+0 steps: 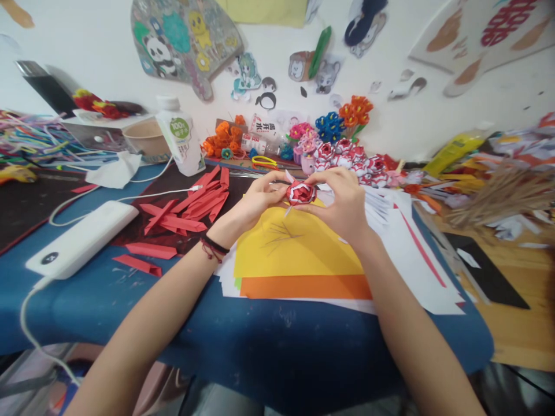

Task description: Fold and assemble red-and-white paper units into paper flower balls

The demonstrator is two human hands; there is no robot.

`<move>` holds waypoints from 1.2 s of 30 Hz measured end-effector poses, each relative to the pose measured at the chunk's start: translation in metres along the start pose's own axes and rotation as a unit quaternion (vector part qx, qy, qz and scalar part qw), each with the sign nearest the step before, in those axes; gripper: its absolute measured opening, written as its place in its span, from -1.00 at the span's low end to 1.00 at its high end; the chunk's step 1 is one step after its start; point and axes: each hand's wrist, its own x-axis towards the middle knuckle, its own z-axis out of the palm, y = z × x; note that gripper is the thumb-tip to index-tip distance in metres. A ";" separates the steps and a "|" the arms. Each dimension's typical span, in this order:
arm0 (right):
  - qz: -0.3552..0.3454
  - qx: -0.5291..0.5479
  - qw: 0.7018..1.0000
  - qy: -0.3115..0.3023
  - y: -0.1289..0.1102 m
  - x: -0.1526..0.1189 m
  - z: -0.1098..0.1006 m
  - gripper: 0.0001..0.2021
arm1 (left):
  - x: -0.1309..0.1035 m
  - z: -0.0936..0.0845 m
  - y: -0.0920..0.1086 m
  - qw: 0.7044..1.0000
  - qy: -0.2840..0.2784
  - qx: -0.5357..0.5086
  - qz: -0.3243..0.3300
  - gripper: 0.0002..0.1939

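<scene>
A red and white folded paper flower point(300, 193) is held between both hands above a stack of coloured paper. My left hand point(265, 196) grips its left side, fingers closed on the edge. On the other side, my right hand point(338, 195) pinches it between thumb and fingers. Small white tips stick out at the flower's top left and bottom. Under the hands lies a yellow sheet point(269, 254) with several thin dark strands on it, over an orange sheet point(303, 287). Folded red paper strips point(203, 199) lie in a pile to the left.
A white power bank point(82, 240) with a cable lies at the left, near a white bottle point(181, 136). Finished red and white flowers point(351, 159) stand behind my right hand. White papers point(416, 260) and a black board point(488, 270) are at the right.
</scene>
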 end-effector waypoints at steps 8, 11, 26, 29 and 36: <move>-0.007 0.001 0.999 -0.035 0.002 -0.002 0.000 -0.49 | 0.000 -0.001 0.002 0.999 0.030 -0.021 -0.007 -0.62; -0.009 0.001 1.000 -0.024 0.003 -0.002 0.000 -0.52 | 0.001 -0.002 0.001 0.999 0.041 -0.021 0.000 -0.64; -0.050 -0.026 0.998 0.019 -0.001 -0.006 0.009 -0.59 | 0.003 0.002 0.003 0.997 0.073 -0.010 0.035 -0.71; -0.039 -0.014 0.999 0.018 -0.002 -0.006 0.008 -0.60 | 0.004 0.001 0.005 0.997 0.067 -0.022 0.032 -0.71; -0.006 0.010 1.000 0.013 0.001 -0.007 0.010 -0.54 | 0.003 0.002 0.003 0.997 0.070 -0.012 0.038 -0.64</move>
